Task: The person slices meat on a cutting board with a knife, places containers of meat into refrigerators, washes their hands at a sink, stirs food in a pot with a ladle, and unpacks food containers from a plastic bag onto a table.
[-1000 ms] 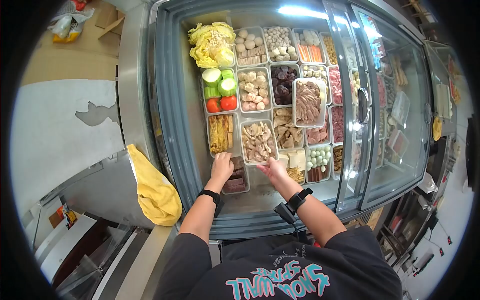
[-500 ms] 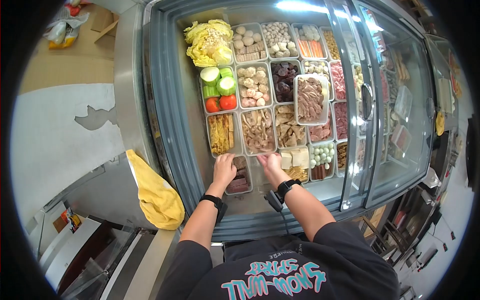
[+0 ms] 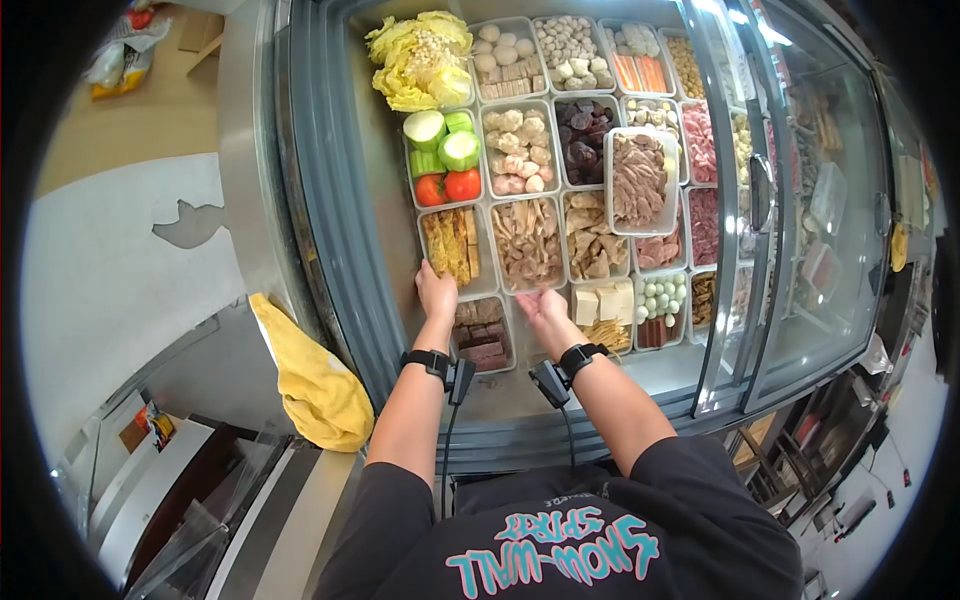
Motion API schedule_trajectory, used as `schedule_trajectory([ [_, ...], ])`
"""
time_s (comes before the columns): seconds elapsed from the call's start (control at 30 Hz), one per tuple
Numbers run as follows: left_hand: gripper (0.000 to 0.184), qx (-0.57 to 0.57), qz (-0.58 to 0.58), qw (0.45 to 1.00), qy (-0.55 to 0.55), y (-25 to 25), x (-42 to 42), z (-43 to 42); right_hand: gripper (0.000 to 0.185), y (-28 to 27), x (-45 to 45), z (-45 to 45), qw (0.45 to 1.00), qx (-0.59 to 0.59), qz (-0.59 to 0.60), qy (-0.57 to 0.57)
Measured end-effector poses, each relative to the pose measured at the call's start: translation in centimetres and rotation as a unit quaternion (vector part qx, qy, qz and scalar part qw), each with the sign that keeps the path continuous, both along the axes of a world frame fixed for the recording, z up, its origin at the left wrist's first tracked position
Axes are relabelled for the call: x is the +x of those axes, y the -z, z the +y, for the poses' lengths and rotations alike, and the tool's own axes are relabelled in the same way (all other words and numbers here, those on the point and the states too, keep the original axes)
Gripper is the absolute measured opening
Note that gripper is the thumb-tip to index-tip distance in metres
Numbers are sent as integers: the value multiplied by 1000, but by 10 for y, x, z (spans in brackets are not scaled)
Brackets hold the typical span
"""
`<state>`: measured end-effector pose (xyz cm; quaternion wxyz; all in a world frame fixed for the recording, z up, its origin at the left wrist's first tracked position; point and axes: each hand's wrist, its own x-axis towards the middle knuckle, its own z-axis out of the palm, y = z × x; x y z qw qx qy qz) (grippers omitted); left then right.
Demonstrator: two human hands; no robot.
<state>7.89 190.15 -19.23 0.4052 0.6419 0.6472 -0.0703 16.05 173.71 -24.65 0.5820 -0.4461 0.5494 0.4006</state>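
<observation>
My left hand [image 3: 437, 292] is at the near left corner of a clear plastic container [image 3: 470, 287] of yellow-brown fried slices, its fingers along the side wall. Just in front of that hand sits a container of dark red-brown blocks [image 3: 484, 345]. My right hand [image 3: 546, 315] is turned palm partly up, fingers stretched toward the near edge of a container of pale brown strips [image 3: 528, 243]. Where its fingertips meet that edge is partly hidden. To its right stands a container of tofu blocks and thin yellow sticks [image 3: 603, 312].
Rows of food containers fill the glass-lidded chiller [image 3: 335, 200]. One container of sliced meat [image 3: 641, 182] rests on top of others. Sliding glass doors [image 3: 745, 220] cover the right side. A yellow cloth [image 3: 318, 385] hangs at the left edge.
My left hand has moved forward and left, from the front edge of the fried-slice container to its corner. My right hand stays by the pale strips. The view has shifted slightly.
</observation>
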Motion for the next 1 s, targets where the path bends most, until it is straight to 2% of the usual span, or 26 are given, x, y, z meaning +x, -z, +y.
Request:
schedule_trajectory([
  [0.17,59,-18,-62,998,5,1,-10,-1,24,-7,-8,-2,999,13,-46,4],
  [0.23,62,-47,-54,997,6,5,-12,-1,26,-27,-2,-9,987,67,6,-148],
  [0.27,61,-11,-35,998,46,7,-11,-4,27,-39,3,-13,970,93,29,-221],
  [0.3,61,26,-20,996,87,12,-10,-11,30,-67,9,-11,969,107,40,-220],
  [0.37,58,100,-57,988,102,-11,4,-27,27,-150,39,-14,942,189,-36,-275],
  [0.4,56,137,-75,982,109,-23,5,-36,27,-187,62,-22,893,179,-146,-386],
  [0.43,54,126,-90,982,110,-32,3,-43,26,-210,90,-39,820,158,-254,-488],
  [0.47,51,113,-111,981,114,-40,4,-48,26,-212,115,-63,733,27,-404,-546],
  [0.5,49,99,-134,979,119,-47,5,-55,26,-214,142,-88,609,-113,-530,-579],
  [0.57,43,75,-214,969,97,-50,-3,-64,25,-229,202,-116,354,-377,-702,-489],
  [0.63,39,101,-220,961,130,-70,-8,-67,24,-227,250,-123,318,-444,-668,-506],
  [0.67,36,105,-233,957,137,-74,-13,-65,24,-225,273,-129,301,-483,-645,-509],
  [0.7,34,68,-241,960,123,-81,-16,-63,25,-219,287,-130,334,-452,-666,-490],
  [0.77,30,4,-273,959,73,-104,-24,-63,29,-221,295,-120,441,-475,-611,-455],
  [0.8,28,13,-298,952,61,-106,-28,-66,29,-201,296,-121,421,-529,-561,-478],
  [0.83,25,23,-321,946,47,-109,-33,-67,30,-206,295,-123,462,-503,-539,-493],
  [0.87,24,1,-328,944,47,-113,-38,-67,32,-203,290,-121,434,-518,-553,-487],
  [0.9,22,-17,-336,941,43,-118,-40,-66,28,-208,279,-116,437,-537,-557,-458],
  [1.0,18,-57,-339,939,25,-136,-39,-71,33,-216,256,-101,483,-511,-555,-444],
])
